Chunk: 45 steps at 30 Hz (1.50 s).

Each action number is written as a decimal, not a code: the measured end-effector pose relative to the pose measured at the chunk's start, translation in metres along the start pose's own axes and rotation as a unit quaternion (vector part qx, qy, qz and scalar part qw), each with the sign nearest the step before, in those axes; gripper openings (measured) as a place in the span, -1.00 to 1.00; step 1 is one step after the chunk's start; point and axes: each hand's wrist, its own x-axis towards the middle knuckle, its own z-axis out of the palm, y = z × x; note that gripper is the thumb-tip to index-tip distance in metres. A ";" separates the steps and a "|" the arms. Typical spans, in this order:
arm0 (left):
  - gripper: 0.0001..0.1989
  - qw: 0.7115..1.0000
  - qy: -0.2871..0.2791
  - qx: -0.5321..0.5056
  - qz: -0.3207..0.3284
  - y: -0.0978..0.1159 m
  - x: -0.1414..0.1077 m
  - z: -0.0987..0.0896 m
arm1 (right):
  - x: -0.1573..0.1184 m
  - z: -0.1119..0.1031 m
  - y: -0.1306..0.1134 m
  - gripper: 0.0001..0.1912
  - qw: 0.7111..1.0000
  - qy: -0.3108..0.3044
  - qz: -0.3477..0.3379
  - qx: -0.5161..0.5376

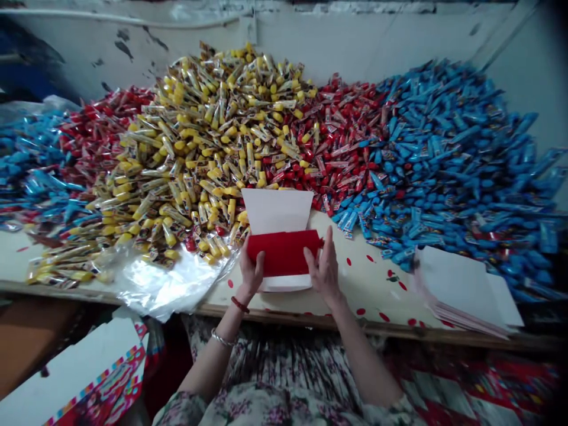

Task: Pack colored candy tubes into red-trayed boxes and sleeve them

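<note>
Between my two hands is a red rectangular panel (284, 253), which looks like a card insert or tray. My left hand (251, 266) grips its left end, thumb on top and fingers at the side. At the right end, my right hand (325, 266) holds it with the thumb pressed on its face and the fingers stretched along the edge. Around and beneath the panel is an open white cardboard box (279, 210), its flap raised at the back and its white front edge showing below. The panel's underside is hidden.
Heaped along the wall are yellow-capped packets (213, 130), red packets (341, 136) and blue packets (452, 142). A clear plastic bag (164, 281) lies at left on the table (355, 284). White card sheets (464, 290) are stacked at right. Printed cardboard (84, 367) stands lower left.
</note>
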 end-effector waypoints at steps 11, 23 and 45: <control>-0.25 0.996 -0.009 0.032 -0.082 -0.034 -0.037 -0.014 | -0.021 0.031 0.021 -0.45 0.991 -0.024 -0.123 0.047; -0.36 0.995 0.077 0.021 -0.064 -0.039 -0.047 -0.013 | -0.019 0.027 0.011 -0.70 0.977 -0.109 -0.080 0.165; -0.55 0.998 -0.034 0.058 0.013 -0.030 -0.031 -0.012 | -0.027 0.052 0.042 -0.59 0.999 -0.020 -0.006 0.042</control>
